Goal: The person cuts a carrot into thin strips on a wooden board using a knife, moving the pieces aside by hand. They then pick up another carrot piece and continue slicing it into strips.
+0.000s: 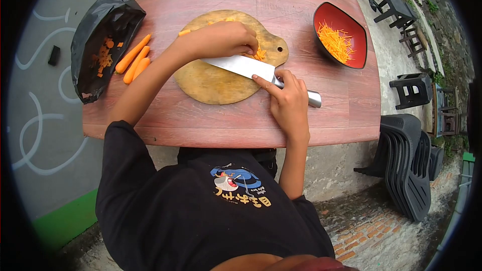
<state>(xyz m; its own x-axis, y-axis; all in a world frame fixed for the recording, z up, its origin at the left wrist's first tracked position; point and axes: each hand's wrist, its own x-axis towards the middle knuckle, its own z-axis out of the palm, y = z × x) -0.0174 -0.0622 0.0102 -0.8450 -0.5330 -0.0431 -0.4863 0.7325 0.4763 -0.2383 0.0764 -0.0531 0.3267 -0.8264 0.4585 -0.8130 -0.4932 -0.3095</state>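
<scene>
My right hand (289, 101) grips a kitchen knife (238, 65), its index finger stretched along the wide blade. The blade lies low over the round wooden cutting board (216, 88), pointing left. My left hand (228, 40) is just beyond the blade, fingers curled down towards the board; what is in them is hidden. Shredded carrot (260, 54) shows beside its fingertips, and more orange bits lie behind the hand. A carrot piece (185, 32) rests near the board's left edge, by my left wrist.
Three peeled carrots (134, 59) lie left of the board. Beside them, a black plastic bag (83, 45) holds carrot scraps. A red bowl (355, 32) with carrot shreds stands on the wooden table (321, 120) at right. Stacked black chairs (401, 165) stand off the table's right side.
</scene>
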